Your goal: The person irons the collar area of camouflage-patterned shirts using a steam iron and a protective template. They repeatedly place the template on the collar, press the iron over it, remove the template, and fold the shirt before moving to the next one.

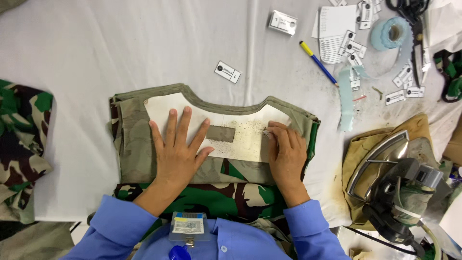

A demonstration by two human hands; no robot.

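A camouflage garment piece lies on the white table with a pale stiff template laid on top of it. A small grey fabric patch sits in the middle of the template. My left hand presses flat on the template, fingers spread, its fingertips next to the patch. My right hand rests curled at the template's right edge, pinching something small and thin that I cannot make out.
A metal clothes iron rests on a tan pad at the right. Paper size tags, a blue-and-yellow pen, a roll of blue tape and scissors lie at the back right. More camouflage fabric lies left.
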